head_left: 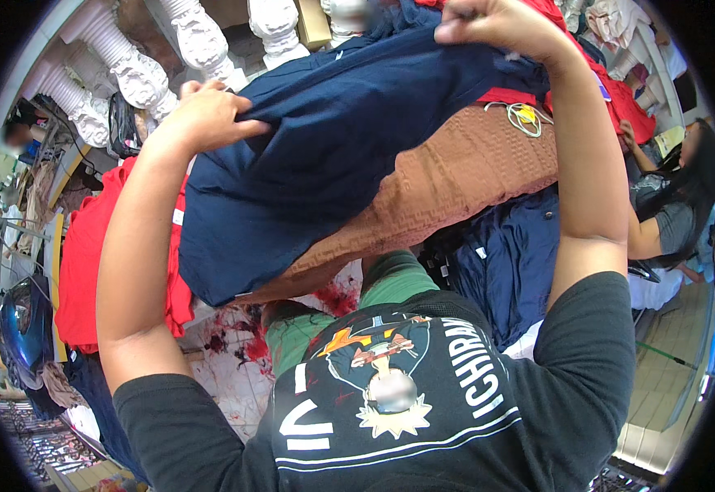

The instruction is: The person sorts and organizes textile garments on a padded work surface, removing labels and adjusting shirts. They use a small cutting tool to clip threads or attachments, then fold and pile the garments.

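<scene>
A dark navy garment point(324, 123) is stretched between my two raised hands; its exact kind cannot be made out. My left hand point(210, 115) grips its upper left part, thumb pointing right over the cloth. At the far right end of its upper edge, my right hand point(497, 29) is closed on the fabric. The garment's lower left part hangs toward me, over the near edge of a table covered with brown textured cloth point(447, 176). Some of the brown cover is hidden beneath it.
Red garments point(115, 254) are heaped on the left, and more navy clothing point(505, 254) lies at my right. A white cord with a yellow piece point(528, 119) rests on the brown cover. White balusters point(202, 37) line the back. Another person point(677, 197) is at the right.
</scene>
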A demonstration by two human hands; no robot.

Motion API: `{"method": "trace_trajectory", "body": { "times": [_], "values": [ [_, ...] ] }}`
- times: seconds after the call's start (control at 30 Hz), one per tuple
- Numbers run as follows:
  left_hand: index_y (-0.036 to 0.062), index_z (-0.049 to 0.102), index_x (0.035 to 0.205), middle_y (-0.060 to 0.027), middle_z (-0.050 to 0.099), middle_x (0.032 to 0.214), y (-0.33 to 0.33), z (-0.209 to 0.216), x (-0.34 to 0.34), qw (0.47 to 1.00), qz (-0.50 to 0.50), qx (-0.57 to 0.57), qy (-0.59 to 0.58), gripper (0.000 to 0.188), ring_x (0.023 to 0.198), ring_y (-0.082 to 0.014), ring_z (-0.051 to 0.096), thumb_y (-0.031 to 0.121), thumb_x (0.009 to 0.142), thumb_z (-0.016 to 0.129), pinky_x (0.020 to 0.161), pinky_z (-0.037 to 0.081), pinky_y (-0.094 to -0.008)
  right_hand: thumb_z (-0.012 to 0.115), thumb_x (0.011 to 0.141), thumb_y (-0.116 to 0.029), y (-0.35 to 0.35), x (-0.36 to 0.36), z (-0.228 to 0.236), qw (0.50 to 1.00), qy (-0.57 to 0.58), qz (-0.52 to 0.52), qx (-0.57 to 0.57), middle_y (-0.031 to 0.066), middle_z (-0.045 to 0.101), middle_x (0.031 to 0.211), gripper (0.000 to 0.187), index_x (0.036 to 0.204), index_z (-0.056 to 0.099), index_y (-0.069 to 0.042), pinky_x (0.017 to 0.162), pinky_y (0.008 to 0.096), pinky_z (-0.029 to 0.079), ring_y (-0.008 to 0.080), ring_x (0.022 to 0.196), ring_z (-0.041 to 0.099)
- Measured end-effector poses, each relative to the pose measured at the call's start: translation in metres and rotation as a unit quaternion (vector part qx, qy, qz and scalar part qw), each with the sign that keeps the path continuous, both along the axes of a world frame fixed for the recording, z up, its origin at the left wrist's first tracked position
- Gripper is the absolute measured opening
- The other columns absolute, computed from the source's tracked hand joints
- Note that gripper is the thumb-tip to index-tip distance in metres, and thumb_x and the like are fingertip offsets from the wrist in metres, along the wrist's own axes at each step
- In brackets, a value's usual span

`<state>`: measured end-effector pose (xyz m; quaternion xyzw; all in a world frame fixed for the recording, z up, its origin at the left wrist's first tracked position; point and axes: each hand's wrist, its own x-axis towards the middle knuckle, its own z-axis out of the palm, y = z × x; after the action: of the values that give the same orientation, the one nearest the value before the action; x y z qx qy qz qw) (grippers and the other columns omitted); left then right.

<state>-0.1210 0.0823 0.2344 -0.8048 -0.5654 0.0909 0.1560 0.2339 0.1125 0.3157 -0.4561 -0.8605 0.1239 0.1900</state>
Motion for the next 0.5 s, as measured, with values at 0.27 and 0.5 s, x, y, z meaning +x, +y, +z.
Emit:
{"method": "trace_trajectory", "body": {
  "times": [0.27, 0.5],
  "values": [
    [0.0119, 0.068, 0.099, -0.0123, 0.070, 0.096, -0.010, 0.012, -0.014, 0.937, 0.214, 0.275, 0.000, 0.036, 0.100, -0.0334, 0.063, 0.043, 0.086, 0.058, 0.087, 0.039, -0.0583, 0.069, 0.081, -0.021, 0.026, 0.020, -0.068, 0.890, -0.041, -0.131, 0.434, 0.0108, 0.064, 0.076, 0.020, 0.090, 0.067, -0.003, 0.063, 0.0340, 0.049, 0.0223, 0.070, 0.062],
    [0.0008, 0.066, 0.108, -0.0165, 0.069, 0.099, -0.068, -0.085, -0.087, 0.888, 0.263, -0.110, -0.361, 0.046, 0.095, -0.0243, 0.066, 0.039, 0.082, 0.069, 0.084, 0.049, -0.0338, 0.066, 0.078, -0.002, -0.050, 0.016, -0.135, 0.947, 0.163, 0.271, -0.053, 0.0109, 0.067, 0.101, 0.021, 0.099, 0.067, 0.000, 0.085, 0.0319, 0.048, 0.0211, 0.098, 0.063]
  ]
}}
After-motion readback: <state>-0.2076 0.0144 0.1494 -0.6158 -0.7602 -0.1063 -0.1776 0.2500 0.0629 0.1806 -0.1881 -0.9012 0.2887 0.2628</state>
